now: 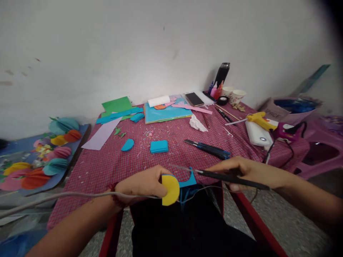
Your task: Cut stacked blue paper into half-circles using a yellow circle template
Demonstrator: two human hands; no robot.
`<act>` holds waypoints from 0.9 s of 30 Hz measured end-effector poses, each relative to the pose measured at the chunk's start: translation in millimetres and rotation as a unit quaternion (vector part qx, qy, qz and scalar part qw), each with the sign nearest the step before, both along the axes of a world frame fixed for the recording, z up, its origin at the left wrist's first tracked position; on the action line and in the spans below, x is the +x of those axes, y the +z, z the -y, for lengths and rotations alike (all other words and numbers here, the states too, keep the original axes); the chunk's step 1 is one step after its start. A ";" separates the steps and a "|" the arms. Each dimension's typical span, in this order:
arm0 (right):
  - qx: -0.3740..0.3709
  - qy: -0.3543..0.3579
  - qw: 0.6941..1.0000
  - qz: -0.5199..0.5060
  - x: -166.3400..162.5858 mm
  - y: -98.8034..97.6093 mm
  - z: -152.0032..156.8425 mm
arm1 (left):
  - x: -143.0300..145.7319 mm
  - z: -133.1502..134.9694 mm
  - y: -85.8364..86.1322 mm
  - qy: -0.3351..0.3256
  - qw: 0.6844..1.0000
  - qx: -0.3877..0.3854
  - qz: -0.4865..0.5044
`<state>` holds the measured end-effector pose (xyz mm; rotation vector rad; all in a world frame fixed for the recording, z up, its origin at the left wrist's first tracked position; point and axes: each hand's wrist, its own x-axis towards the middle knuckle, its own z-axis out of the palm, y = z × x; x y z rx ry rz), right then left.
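Observation:
My left hand (150, 182) pinches a yellow rounded paper piece (170, 190) with one straight edge. Blue paper lies behind it, and a curved blue paper offcut (189, 181) sticks out to the right. My right hand (238, 171) is closed around a slim black-handled blade tool (230, 177); its thin metal end is blurred and points left, over the blue paper. Further back on the table lie a blue half-round paper piece (128, 145), a stack of blue paper rectangles (159, 146) and a blue box cutter (207, 148).
A checked red cloth (107, 171) covers the table. At the right are a yellow glue gun (261, 121), a white power bank (258, 135) and paper cups (237, 96). Paper decorations (57, 167) lie on a board at the left. A cord (80, 194) crosses my left wrist.

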<state>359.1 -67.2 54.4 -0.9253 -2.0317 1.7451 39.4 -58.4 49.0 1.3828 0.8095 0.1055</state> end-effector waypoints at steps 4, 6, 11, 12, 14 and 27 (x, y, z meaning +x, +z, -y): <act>0.148 -0.101 0.980 0.088 21.5 -16.8 -21.0 | -43.5 -21.2 -0.4 0.144 0.988 0.054 -0.009; 0.228 -0.167 0.946 0.161 33.1 -30.0 -36.8 | -70.9 -34.4 -2.2 0.259 0.963 0.072 0.016; 0.359 -0.271 0.799 0.399 53.5 -67.6 -74.7 | -116.2 -57.8 -15.9 0.449 0.890 0.073 0.041; 0.368 -0.272 0.783 0.420 56.7 -74.3 -79.6 | -118.6 -60.1 -19.6 0.476 0.875 0.077 0.054; 0.398 -0.265 0.766 0.430 61.6 -83.8 -86.0 | -117.6 -63.2 -26.1 0.523 0.842 0.091 0.094; 0.145 -0.258 0.942 -0.159 -138.9 -42.9 -129.7 | -26.4 -100.5 -29.4 0.520 0.800 0.083 0.288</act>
